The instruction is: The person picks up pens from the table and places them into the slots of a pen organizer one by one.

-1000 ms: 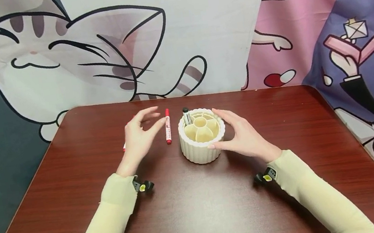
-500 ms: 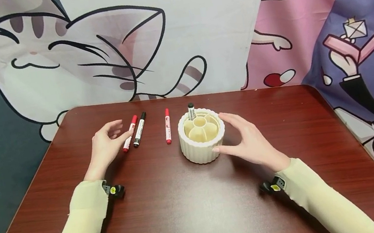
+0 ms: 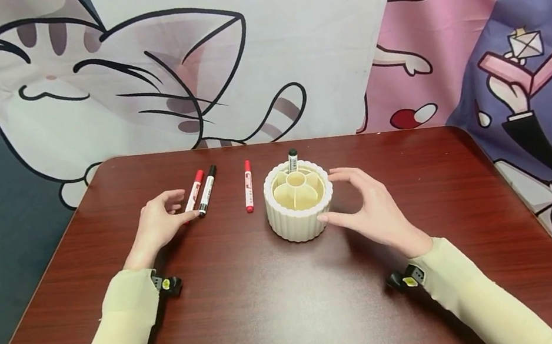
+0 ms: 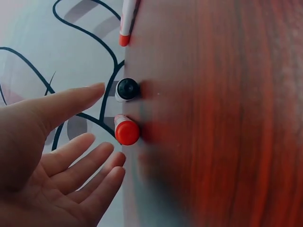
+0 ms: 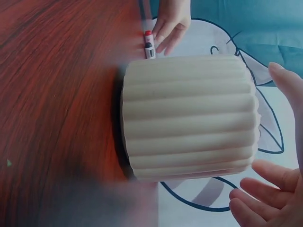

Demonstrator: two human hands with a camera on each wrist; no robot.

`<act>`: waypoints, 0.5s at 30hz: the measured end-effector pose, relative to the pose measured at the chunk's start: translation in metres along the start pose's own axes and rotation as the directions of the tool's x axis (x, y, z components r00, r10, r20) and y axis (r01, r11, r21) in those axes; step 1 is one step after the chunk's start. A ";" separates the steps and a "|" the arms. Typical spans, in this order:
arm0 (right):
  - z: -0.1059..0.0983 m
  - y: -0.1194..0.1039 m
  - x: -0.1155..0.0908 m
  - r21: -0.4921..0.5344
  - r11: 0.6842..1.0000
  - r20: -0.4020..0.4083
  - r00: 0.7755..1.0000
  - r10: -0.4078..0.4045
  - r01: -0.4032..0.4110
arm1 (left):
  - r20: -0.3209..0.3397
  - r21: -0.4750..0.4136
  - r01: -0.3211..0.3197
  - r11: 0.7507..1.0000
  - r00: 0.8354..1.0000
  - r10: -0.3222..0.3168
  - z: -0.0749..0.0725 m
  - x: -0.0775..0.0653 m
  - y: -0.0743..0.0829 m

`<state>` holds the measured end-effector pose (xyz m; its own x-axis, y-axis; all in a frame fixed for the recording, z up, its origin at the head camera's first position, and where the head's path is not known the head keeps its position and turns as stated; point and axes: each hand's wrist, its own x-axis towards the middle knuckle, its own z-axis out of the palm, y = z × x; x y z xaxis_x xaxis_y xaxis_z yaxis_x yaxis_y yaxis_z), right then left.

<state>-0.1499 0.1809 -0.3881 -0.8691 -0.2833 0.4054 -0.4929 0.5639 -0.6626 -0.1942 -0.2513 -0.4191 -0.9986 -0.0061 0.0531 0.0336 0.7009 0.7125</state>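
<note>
Now your left hand point(image 3: 157, 220), near a black pen point(image 3: 208, 190), and right hand point(image 3: 375, 212), beside the white pot point(image 3: 294, 220), both have fingers wide.

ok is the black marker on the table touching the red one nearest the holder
Apart: the head view shows bare tabletop between the black marker and that red marker.

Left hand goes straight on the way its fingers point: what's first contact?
Probably the red marker lying beside the black marker; the left hand's fingers point toward its end. Depth is unclear, so they could pass above it.
</note>
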 end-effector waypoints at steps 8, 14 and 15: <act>0.009 0.004 0.011 -0.003 0.999 0.011 0.999 0.032 -0.032 | 0.052 0.033 0.033 0.999 0.998 -0.034 0.003 0.000 0.001; 0.016 0.002 0.020 0.023 0.998 0.035 0.997 0.062 -0.063 | 0.043 0.069 0.030 0.997 0.998 -0.033 0.004 0.003 0.001; 0.016 0.002 0.022 0.022 0.997 0.041 0.997 0.067 -0.068 | 0.042 0.071 0.036 0.997 0.998 -0.040 0.004 0.003 0.000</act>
<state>-0.1702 0.1628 -0.3907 -0.9010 -0.2767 0.3342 -0.4338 0.5647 -0.7021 -0.1975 -0.2479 -0.4218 -1.0000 -0.0042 -0.0042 -0.0059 0.7491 0.6625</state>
